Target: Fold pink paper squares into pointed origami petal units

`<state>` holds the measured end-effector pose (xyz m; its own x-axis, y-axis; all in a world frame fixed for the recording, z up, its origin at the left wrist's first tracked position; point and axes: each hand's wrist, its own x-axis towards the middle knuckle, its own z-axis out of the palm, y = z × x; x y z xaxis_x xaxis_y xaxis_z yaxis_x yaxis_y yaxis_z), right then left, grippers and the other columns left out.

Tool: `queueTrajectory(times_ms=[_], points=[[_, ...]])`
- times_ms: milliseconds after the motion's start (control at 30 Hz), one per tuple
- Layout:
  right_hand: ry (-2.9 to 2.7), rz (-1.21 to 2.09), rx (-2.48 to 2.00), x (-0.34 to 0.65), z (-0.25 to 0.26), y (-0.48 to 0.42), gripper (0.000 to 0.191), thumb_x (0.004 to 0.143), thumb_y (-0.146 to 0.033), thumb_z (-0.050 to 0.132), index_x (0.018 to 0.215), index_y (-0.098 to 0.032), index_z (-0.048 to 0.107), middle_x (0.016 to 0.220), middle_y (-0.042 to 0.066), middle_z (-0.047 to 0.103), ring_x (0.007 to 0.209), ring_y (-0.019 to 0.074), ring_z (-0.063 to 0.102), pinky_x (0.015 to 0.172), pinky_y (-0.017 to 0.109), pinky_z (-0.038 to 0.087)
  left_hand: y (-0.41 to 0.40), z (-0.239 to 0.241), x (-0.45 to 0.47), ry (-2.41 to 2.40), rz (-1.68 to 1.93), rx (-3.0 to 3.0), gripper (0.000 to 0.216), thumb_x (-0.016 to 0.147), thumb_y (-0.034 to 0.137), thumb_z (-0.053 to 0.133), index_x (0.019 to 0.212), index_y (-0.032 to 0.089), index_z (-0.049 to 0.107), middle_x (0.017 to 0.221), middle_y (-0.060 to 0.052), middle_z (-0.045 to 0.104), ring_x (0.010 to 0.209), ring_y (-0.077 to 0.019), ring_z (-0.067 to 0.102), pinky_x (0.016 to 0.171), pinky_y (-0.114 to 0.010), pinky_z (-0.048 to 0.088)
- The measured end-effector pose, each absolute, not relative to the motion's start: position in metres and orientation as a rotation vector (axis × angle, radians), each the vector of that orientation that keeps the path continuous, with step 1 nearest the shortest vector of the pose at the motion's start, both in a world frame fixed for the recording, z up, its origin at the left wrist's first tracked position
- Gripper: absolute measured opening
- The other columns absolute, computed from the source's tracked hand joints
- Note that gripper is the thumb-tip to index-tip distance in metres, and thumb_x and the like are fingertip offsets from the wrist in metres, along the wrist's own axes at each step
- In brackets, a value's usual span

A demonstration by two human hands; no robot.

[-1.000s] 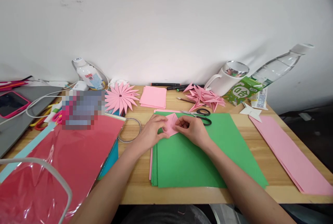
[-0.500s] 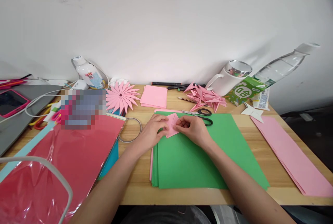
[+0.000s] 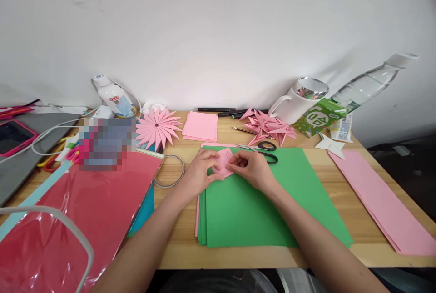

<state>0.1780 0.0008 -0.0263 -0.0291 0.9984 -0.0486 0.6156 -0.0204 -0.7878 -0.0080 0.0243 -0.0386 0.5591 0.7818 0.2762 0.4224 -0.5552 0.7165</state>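
Observation:
A small pink sheet of origami paper (image 3: 225, 160), with crease lines showing, lies over the far left part of a green paper stack (image 3: 265, 206). My left hand (image 3: 203, 168) holds its left side, with the thumb along the lower edge. The fingers of my right hand (image 3: 251, 166) pinch its right side, and they partly hide that edge. Just beyond my right hand lie black-handled scissors (image 3: 266, 146). Behind the hands sits a pile of square pink sheets (image 3: 200, 126). To its left is a pink folded-paper rosette (image 3: 157, 126), and to its right a heap of pink folded pieces (image 3: 267, 127).
Long pink sheets (image 3: 384, 202) and a white paper star (image 3: 329, 145) lie at right. A white mug (image 3: 299, 102), a green box (image 3: 318, 118) and a clear bottle (image 3: 369, 84) stand against the wall. Red paper in plastic (image 3: 91, 211) and a metal ring (image 3: 169, 171) lie left.
My left thumb has come forward onto the lower edge of the small pink paper. My right hand keeps its pinch, almost unmoved. The view has shifted very slightly.

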Motion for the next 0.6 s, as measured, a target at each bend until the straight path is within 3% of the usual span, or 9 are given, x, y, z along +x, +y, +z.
queueTrajectory(times_ms=[267, 433, 600], points=[[-1.721, 0.846, -1.676, 0.1784, -0.0279, 0.0013, 0.012, 0.067, -0.029, 0.064, 0.065, -0.017, 0.063, 0.059, 0.0, 0.064, 0.05, 0.0112, 0.054, 0.048, 0.021, 0.038, 0.0238, -0.0389, -0.0064, 0.973, 0.773, 2.219, 0.019, 0.061, 0.018, 0.077, 0.071, 0.016, 0.062, 0.104, -0.007, 0.059, 0.102, -0.0222, 0.051, 0.087, -0.039, 0.044], [-1.739, 0.826, -1.676, 0.1783, -0.028, 0.0022, 0.012, 0.067, -0.029, 0.064, 0.064, -0.018, 0.063, 0.058, 0.0, 0.063, 0.049, 0.0113, 0.054, 0.047, 0.021, 0.037, 0.023, -0.0366, -0.0078, 0.938, 0.746, 2.253, 0.019, 0.065, 0.018, 0.074, 0.082, 0.019, 0.066, 0.104, -0.006, 0.058, 0.103, -0.0221, 0.05, 0.088, -0.04, 0.044], [-1.75, 0.797, -1.716, 0.1764, -0.0263, 0.0014, 0.011, 0.067, -0.028, 0.064, 0.064, -0.018, 0.062, 0.058, -0.001, 0.063, 0.051, 0.0113, 0.054, 0.047, 0.02, 0.037, 0.0233, -0.0405, -0.0082, 0.936, 0.756, 2.291, 0.015, 0.065, 0.021, 0.074, 0.079, 0.021, 0.07, 0.104, -0.006, 0.057, 0.102, -0.0219, 0.051, 0.087, -0.04, 0.045]])
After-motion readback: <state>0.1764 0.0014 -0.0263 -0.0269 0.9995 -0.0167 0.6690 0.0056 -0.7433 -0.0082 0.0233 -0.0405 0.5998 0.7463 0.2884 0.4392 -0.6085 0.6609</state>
